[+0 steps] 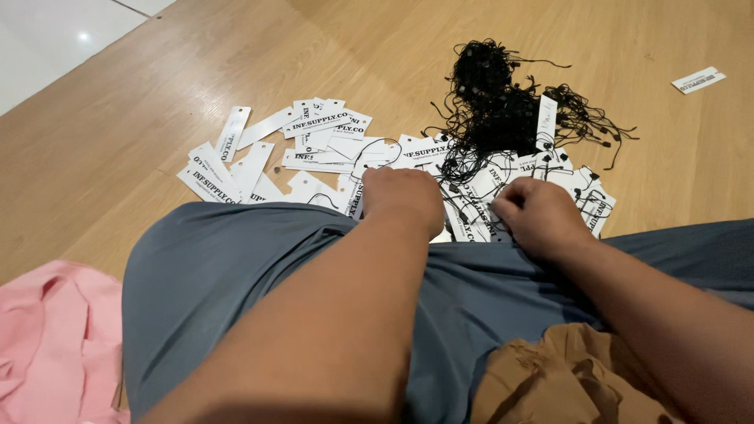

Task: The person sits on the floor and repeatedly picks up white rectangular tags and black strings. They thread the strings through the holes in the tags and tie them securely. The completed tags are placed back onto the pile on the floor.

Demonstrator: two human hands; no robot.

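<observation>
Left hand (402, 198) and right hand (540, 216) rest curled, knuckles up, on the scattered white rectangular paper tags (314, 149) on the wooden floor (118, 118); what the fingers pinch cannot be determined. The tangled black string loops (495, 102) lie just beyond the hands.

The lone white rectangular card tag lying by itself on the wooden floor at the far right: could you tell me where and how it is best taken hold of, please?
Probably by one short end, pinched between thumb and forefinger. The lone white card tag lies flat on the wooden floor, apart from the tag pile and the black string tangle, so nothing crowds it. Coming from its near side with the right hand, slide a fingertip under an edge to lift it.
</observation>
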